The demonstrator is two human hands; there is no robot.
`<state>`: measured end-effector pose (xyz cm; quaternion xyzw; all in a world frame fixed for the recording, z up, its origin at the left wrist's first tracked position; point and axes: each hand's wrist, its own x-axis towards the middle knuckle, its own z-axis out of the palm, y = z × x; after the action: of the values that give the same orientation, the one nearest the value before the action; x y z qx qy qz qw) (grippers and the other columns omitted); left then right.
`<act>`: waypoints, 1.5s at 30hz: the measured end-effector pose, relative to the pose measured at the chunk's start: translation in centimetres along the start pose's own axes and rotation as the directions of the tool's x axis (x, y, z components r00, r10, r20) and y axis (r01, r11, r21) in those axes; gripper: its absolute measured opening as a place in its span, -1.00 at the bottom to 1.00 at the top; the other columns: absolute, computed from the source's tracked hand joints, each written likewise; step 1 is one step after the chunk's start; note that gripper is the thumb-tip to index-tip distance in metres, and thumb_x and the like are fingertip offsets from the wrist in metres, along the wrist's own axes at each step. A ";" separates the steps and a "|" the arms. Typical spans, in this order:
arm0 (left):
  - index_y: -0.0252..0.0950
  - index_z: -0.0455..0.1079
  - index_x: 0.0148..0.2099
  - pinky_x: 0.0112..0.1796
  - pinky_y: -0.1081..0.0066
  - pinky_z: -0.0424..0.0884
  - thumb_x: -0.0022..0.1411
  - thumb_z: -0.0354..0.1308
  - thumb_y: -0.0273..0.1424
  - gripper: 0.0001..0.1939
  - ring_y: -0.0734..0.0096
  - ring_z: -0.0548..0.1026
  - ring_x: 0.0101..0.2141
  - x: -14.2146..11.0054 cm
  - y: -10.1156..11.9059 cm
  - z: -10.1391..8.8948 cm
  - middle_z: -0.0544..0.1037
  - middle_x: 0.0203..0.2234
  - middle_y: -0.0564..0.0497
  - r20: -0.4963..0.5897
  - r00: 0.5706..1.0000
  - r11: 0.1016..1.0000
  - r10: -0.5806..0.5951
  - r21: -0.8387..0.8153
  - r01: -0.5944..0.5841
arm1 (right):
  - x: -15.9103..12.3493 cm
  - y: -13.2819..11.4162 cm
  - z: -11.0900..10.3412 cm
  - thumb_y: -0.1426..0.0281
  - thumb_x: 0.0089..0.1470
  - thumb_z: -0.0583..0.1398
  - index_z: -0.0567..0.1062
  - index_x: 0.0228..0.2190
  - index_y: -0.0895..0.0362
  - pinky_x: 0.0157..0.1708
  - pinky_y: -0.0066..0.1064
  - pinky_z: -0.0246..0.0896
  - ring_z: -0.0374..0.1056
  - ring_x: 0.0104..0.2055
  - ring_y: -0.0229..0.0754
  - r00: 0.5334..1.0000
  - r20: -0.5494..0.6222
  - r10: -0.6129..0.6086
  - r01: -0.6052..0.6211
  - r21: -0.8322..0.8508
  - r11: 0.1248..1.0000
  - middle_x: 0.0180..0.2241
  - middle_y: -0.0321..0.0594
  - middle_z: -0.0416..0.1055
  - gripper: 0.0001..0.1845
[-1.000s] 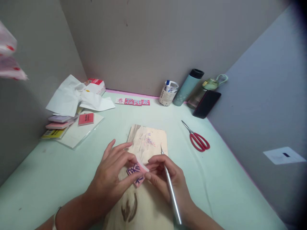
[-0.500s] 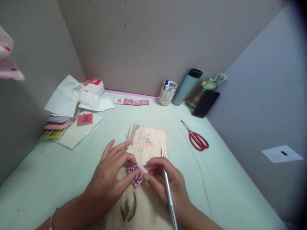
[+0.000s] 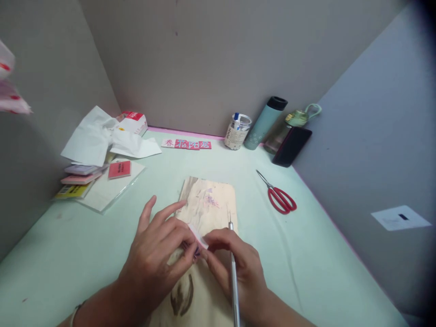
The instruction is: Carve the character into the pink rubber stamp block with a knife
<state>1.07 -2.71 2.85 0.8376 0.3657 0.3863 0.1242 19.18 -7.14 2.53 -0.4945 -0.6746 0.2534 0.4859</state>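
Head view — pink block [image 3: 198, 237] pinched over wooden board [image 3: 211, 290]
Left hand [image 3: 153, 259] grips pink block, right hand [image 3: 245, 263] touches its edge with craft knife [image 3: 235, 281] tucked in, tip pointing away — probably to free the fingertips; wooden board likely shields the bench [image 3: 102, 236]

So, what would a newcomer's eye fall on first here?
Probably the two hands at lower centre, over the board: the left hand grips a small pink block, while the right hand holds a silvery knife. Next, the red-handled scissors on the right of the table, then the teal bottle leaning at the back.
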 end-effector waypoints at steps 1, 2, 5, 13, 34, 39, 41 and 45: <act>-0.18 0.38 -0.28 0.30 -0.23 -0.11 0.30 0.10 -0.60 -0.81 0.12 0.45 0.14 0.0 0.0 0.0 0.59 -0.40 0.10 0.008 1.000 1.000 0.006 0.014 -0.006 | 0.0 -0.1 0.0 0.52 0.19 0.28 0.52 -0.26 0.07 -0.39 -0.49 0.42 0.49 -0.42 -0.25 1.000 0.002 0.013 -0.013 0.006 1.000 -0.41 -0.28 0.54 -0.89; -0.18 0.38 -0.28 0.29 -0.24 -0.10 0.29 0.11 -0.60 -0.81 0.11 0.45 0.13 -0.1 -0.1 0.0 0.59 -0.40 0.10 0.017 1.000 1.000 0.011 0.024 -0.012 | 0.1 -0.2 0.0 0.51 0.18 0.29 0.52 -0.27 0.07 -0.39 -0.48 0.43 0.50 -0.42 -0.24 1.000 0.002 0.030 -0.030 0.016 0.999 -0.41 -0.28 0.54 -0.90; -0.17 0.38 -0.31 0.29 -0.24 -0.07 0.27 0.10 -0.57 -0.82 0.10 0.46 0.11 -0.3 -0.4 0.0 0.57 -0.43 0.09 0.016 1.000 1.000 -0.002 0.005 0.002 | 0.3 -0.5 -0.1 0.47 0.16 0.31 0.52 -0.29 0.05 -0.40 -0.46 0.45 0.49 -0.44 -0.23 0.993 0.016 0.115 -0.116 0.088 0.989 -0.42 -0.29 0.55 -0.91; -0.17 0.34 -0.42 0.25 -0.27 0.00 0.25 0.07 -0.55 -0.78 0.11 0.49 0.05 -0.1 -0.7 0.4 0.52 -0.50 0.12 0.047 0.995 0.983 -0.088 -0.158 0.094 | 0.6 -0.4 -0.1 0.37 0.02 0.43 0.50 -0.31 0.07 -0.34 -0.49 0.44 0.51 -0.39 -0.26 0.877 0.169 0.449 -0.477 0.415 0.775 -0.39 -0.29 0.58 -0.77; -0.18 0.31 -0.42 0.24 -0.28 0.17 0.20 0.07 -0.44 -0.87 0.08 0.57 -0.02 -0.2 -1.7 0.5 0.55 -0.49 0.09 0.182 0.957 0.918 -0.225 -0.289 0.271 | 1.3 -0.2 -0.7 0.26 -0.15 0.53 0.50 -0.32 0.10 -0.39 -0.52 0.33 0.42 -0.45 -0.33 0.804 0.268 0.531 -0.582 0.535 0.612 -0.44 -0.33 0.54 -0.58; -0.19 0.29 -0.42 0.24 -0.34 0.10 0.20 0.09 -0.49 -0.85 0.10 0.56 -0.03 -0.3 -1.6 0.7 0.52 -0.49 0.11 0.123 0.975 0.942 -0.186 -0.260 0.212 | 1.2 -0.5 -0.5 0.27 -0.08 0.50 0.52 -0.34 0.10 -0.38 -0.53 0.33 0.41 -0.44 -0.34 0.834 0.212 0.509 -0.542 0.486 0.685 -0.43 -0.34 0.52 -0.66; -0.19 0.29 -0.41 0.23 -0.34 0.10 0.20 0.08 -0.50 -0.86 0.11 0.55 -0.02 -0.3 -1.6 0.8 0.52 -0.49 0.11 0.124 0.974 0.936 -0.191 -0.275 0.219 | 1.2 -0.4 -0.4 0.26 -0.07 0.50 0.52 -0.34 0.10 -0.38 -0.52 0.34 0.41 -0.44 -0.33 0.834 0.206 0.511 -0.541 0.485 0.687 -0.43 -0.34 0.52 -0.66; -0.18 0.31 -0.40 0.25 -0.32 0.09 0.21 0.09 -0.47 -0.87 0.09 0.54 0.01 -0.3 -1.8 0.6 0.53 -0.48 0.09 0.160 0.961 0.913 -0.225 -0.310 0.265 | 1.3 -0.2 -0.5 0.25 -0.13 0.52 0.51 -0.32 0.09 -0.38 -0.48 0.36 0.43 -0.44 -0.29 0.814 0.212 0.540 -0.564 0.509 0.650 -0.41 -0.31 0.54 -0.61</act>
<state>0.49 -1.61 1.39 0.7746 0.3902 0.3714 0.3313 19.46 -6.11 3.44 -0.5095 -0.3997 0.5818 0.4921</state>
